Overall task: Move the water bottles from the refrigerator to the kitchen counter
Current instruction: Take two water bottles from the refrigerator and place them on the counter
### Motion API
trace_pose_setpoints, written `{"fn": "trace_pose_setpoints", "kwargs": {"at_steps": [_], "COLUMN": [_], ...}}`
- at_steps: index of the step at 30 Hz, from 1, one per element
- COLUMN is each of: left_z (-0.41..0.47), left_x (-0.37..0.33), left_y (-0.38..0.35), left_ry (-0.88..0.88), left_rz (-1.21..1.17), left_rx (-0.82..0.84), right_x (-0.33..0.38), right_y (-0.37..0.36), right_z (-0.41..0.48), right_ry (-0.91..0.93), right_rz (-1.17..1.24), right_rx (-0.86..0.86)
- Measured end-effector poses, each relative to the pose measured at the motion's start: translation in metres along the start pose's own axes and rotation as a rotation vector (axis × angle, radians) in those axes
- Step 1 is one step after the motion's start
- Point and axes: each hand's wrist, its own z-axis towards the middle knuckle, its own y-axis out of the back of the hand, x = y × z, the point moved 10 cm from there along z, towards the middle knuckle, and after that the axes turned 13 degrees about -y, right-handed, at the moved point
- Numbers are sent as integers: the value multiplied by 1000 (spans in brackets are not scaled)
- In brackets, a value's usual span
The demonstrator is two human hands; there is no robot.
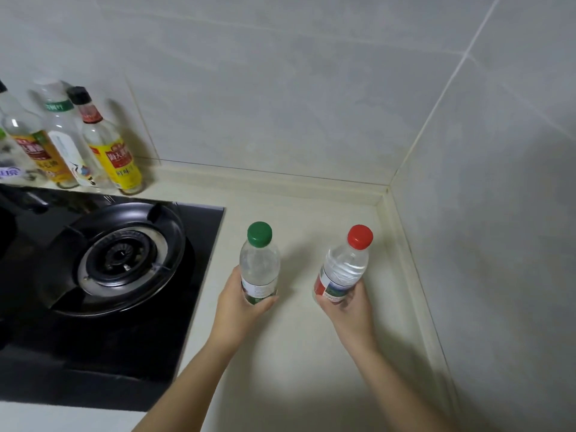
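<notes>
1. Water bottle, green cap [259, 260]: upright, gripped around label by left hand [240, 304], beside stove [124, 260].
2. Water bottle, red cap [344, 266]: tilted, gripped by right hand [349, 310], over bench [296, 369] corner.
3. Label print illegible.

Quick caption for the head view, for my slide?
Left hand holds a green-capped bottle, right hand a red-capped bottle, at the counter beside the gas hob.

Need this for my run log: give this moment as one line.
left hand grips green-capped bottle | right hand grips red-capped bottle | both over counter
</notes>
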Motion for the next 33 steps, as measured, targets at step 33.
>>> {"fn": "trace_pose_setpoints", "kwargs": {"at_steps": [33], "left_z": [180], "left_x": [-39], "left_y": [-163], "left_ry": [-118], "left_rz": [351], "left_rx": [270], "right_x": [65], "right_y": [73], "right_z": [144], "right_ry": [-33], "right_rz": [-613], "right_rx": [-389]}}
